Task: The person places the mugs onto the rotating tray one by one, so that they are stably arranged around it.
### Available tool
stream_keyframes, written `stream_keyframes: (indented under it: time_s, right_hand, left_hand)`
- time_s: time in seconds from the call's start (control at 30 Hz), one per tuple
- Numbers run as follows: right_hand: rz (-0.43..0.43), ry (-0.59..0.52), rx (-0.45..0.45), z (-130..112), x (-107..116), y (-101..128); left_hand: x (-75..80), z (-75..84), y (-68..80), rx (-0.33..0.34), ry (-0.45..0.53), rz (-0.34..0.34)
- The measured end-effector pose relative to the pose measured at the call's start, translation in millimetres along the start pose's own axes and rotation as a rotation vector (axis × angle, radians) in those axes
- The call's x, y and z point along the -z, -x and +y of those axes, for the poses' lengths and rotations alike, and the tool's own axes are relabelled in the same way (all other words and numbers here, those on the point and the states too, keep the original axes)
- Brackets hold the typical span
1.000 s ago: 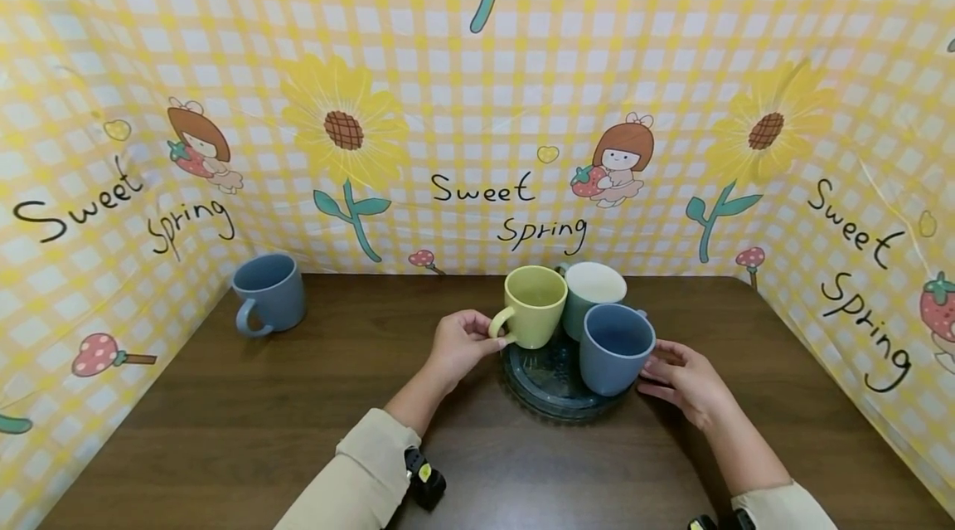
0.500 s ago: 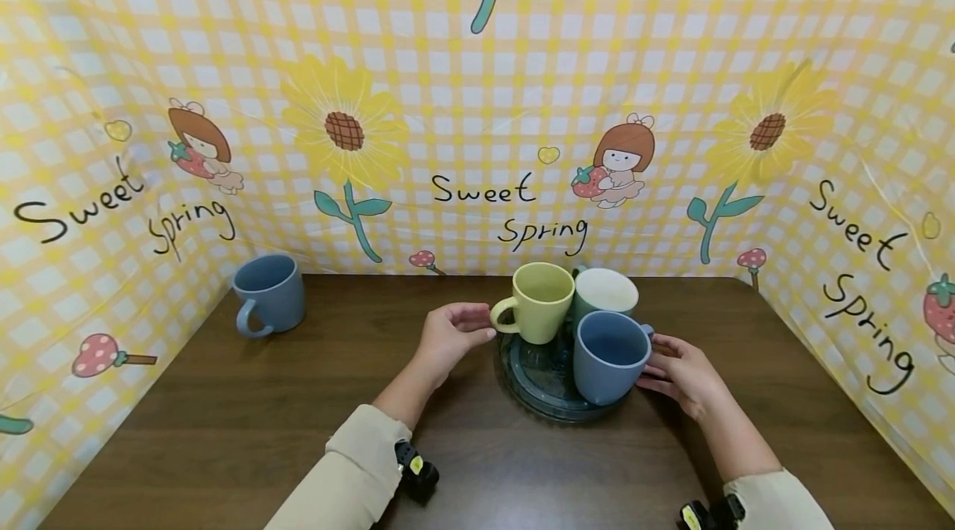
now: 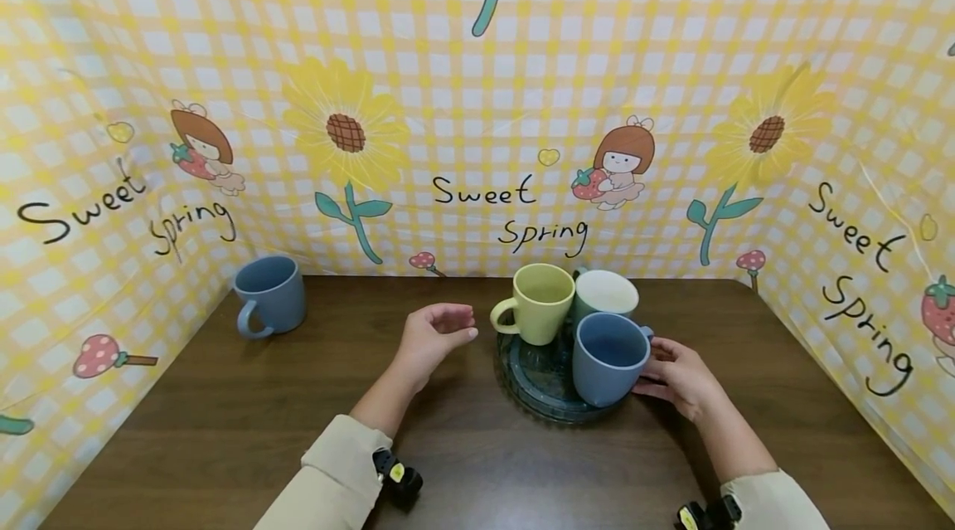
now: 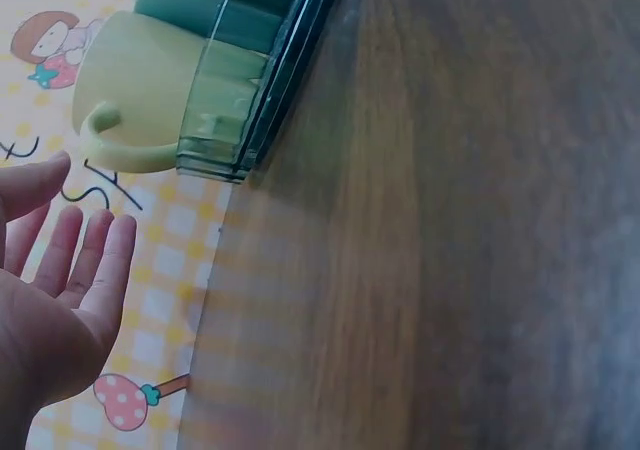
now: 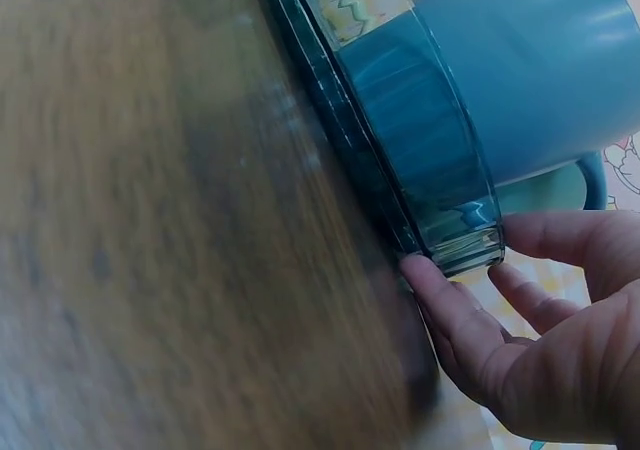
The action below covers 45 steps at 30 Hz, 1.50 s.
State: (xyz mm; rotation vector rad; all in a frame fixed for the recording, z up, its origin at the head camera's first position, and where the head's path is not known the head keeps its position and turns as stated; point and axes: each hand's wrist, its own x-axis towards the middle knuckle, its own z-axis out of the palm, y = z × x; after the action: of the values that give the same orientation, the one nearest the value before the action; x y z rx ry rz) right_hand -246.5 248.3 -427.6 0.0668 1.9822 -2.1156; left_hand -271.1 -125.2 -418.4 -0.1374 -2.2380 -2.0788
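Observation:
A dark glass tray [image 3: 530, 385] on the brown table holds three mugs: a yellow one [image 3: 539, 303], a teal one with a white inside [image 3: 604, 294] and a blue one [image 3: 606, 356]. My left hand [image 3: 436, 333] hovers open just left of the yellow mug's handle, touching nothing. In the left wrist view its fingers [image 4: 80, 260] are spread below the yellow mug [image 4: 150, 80]. My right hand [image 3: 675, 376] rests beside the blue mug. In the right wrist view its thumb and fingers [image 5: 450, 305] touch the tray's rim [image 5: 400, 140] below the blue mug [image 5: 530, 70].
A second blue mug [image 3: 269, 294] stands alone at the table's far left corner. Yellow checked cloth walls [image 3: 477, 140] close in the table [image 3: 224, 414] at the back and both sides. Bare wood lies between the lone mug and the tray.
My left hand has let go of the yellow mug's handle and drawn back to the left. The right hand stays at the tray by the blue mug.

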Motion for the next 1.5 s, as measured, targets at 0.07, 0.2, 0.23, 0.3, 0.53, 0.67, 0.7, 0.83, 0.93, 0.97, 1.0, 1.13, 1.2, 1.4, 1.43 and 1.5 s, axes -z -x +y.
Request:
stream_keyframes:
  time_s: [0.07,0.2,0.23,0.3,0.53,0.67,0.7,0.83,0.93,0.97,1.0,1.13,1.2,1.4,1.43,1.5]
  right_hand:
    - [0.008,-0.004,0.003,1,0,1]
    - [0.011,-0.018,0.015,3,0,1]
    - [0.013,-0.025,0.020,3,0,1]
    - [0.003,-0.030,0.033,3,0,2]
    - [0.012,-0.034,0.038,4,0,3]
    - [0.013,-0.030,0.036,3,-1,5]
    - [0.013,-0.030,0.035,3,-1,5]
    - [0.013,-0.034,0.029,3,-1,6]
    - [0.014,-0.034,0.024,3,-2,7]
    - [0.014,-0.032,0.023,3,-2,7]
    - [0.013,-0.029,0.024,2,-2,7]
    - [0.008,-0.012,0.038,1,-3,10]
    - [0.010,-0.003,0.055,0,-2,11]
    - [0.008,0.014,0.090,-2,1,12]
    - [0.008,0.017,0.094,-1,1,12]
    - [0.007,0.020,0.100,-1,1,13]
  left_hand:
    - [2.2,0.8,1.2,0.002,0.002,0.001]
    - [6.4,3.2,4.5,0.002,0.016,0.004]
    - [7.7,4.1,5.5,0.000,0.017,0.005]
    - [10.6,5.3,7.3,-0.008,0.022,0.007]
    - [22.8,7.6,12.6,-0.038,0.033,0.001]
    - [30.4,8.5,14.8,-0.058,0.037,0.007]
    - [32.5,8.0,15.3,-0.062,0.035,0.009]
    - [40.2,6.9,17.9,-0.079,0.030,0.029]
    - [45.9,7.0,20.1,-0.088,0.026,0.044]
    - [47.8,7.5,21.0,-0.093,0.026,0.048]
    - [49.8,7.8,21.7,-0.099,0.024,0.052]
    - [58.0,8.9,24.8,-0.113,0.026,0.060]
    - [61.9,9.6,26.5,-0.115,0.024,0.064]
    - [72.6,12.1,32.1,-0.109,0.016,0.088]
    - [74.0,12.4,32.8,-0.110,0.015,0.091]
    - [76.5,12.9,34.4,-0.114,0.013,0.096]
